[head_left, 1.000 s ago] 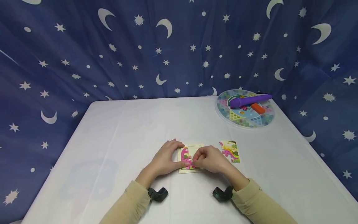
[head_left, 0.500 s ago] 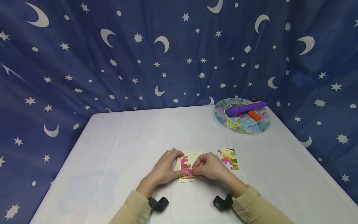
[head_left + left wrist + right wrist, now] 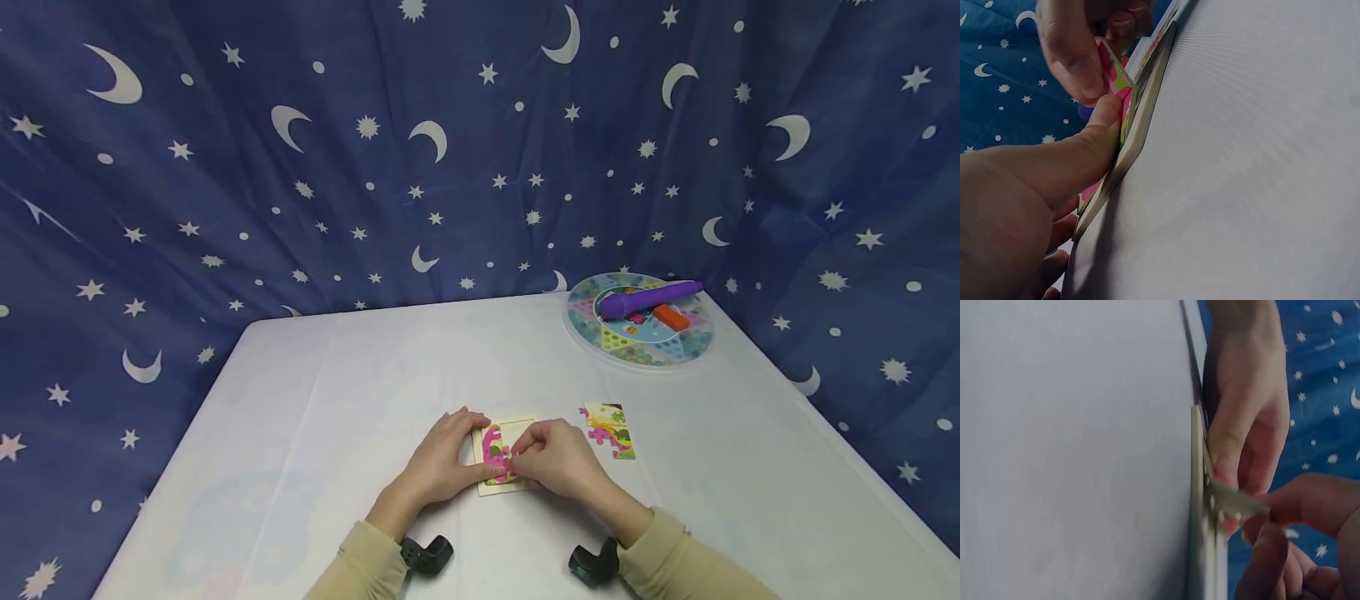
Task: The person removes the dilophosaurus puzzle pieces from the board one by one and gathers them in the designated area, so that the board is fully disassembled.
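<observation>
A shallow wooden puzzle tray (image 3: 491, 490) lies on the white table, with pink dinosaur pieces (image 3: 492, 454) along its left side. My left hand (image 3: 438, 462) holds the tray at its left, the thumb pressing on a piece near the front edge and the fingers round the far left side. Between the thumb and fingertips of my right hand (image 3: 561, 460) is a puzzle piece (image 3: 1115, 70), pink and green on its face. In the right wrist view this piece (image 3: 1238, 501) is tilted up from the tray, its lower edge at the neighbouring pieces. The right hand partly covers the tray's right side.
Several joined puzzle pieces (image 3: 609, 432) lie on the table just right of the right hand. A round patterned game board (image 3: 585, 327) stands at the back right, bearing a purple toy microphone (image 3: 652, 298) and an orange block (image 3: 671, 317). A blue star-patterned curtain (image 3: 337, 167) hangs behind.
The head view has tilted up, so the table and hands sit lower in the picture. Both hands stay at the tray, the right one still pinching its piece with only slight movement.
</observation>
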Action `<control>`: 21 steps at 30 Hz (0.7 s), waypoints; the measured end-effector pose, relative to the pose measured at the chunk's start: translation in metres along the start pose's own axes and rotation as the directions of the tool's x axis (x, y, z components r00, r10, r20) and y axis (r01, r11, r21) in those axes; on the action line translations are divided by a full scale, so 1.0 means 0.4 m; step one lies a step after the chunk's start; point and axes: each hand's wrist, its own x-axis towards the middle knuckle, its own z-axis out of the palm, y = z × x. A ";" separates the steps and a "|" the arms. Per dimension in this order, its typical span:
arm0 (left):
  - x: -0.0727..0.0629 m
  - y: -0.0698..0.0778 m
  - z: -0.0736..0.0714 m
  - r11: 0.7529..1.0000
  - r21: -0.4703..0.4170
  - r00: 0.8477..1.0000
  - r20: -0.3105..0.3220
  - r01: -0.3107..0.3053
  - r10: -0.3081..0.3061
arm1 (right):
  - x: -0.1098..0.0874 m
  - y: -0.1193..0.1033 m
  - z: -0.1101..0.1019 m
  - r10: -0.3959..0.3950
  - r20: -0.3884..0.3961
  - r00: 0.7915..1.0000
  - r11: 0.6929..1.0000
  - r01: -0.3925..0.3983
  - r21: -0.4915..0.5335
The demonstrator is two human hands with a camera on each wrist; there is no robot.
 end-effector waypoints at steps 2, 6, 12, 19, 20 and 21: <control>-0.001 0.000 0.000 1.000 0.007 1.000 -0.003 -0.001 0.001 | -0.006 -0.008 0.005 -0.075 -0.041 0.996 0.994 0.072 -0.084; -0.001 0.000 0.002 0.999 0.021 1.000 -0.010 -0.025 0.025 | -0.005 -0.027 0.007 -0.194 -0.068 0.979 0.956 0.174 -0.235; -0.005 -0.002 0.006 0.999 0.029 0.999 -0.015 -0.028 0.028 | 0.011 -0.010 -0.014 -0.006 0.057 0.998 1.000 0.006 0.002; -0.005 0.003 0.003 1.000 0.025 1.000 -0.016 0.011 -0.011 | 0.019 0.045 -0.032 0.114 0.204 0.972 0.949 -0.168 0.269; -0.006 0.003 0.002 0.999 0.031 1.000 -0.013 0.013 -0.012 | 0.020 0.048 -0.032 0.111 0.209 0.972 0.945 -0.168 0.280; -0.006 0.004 0.001 0.999 0.035 1.000 -0.012 0.010 -0.009 | 0.020 0.049 -0.032 0.110 0.211 0.971 0.944 -0.169 0.285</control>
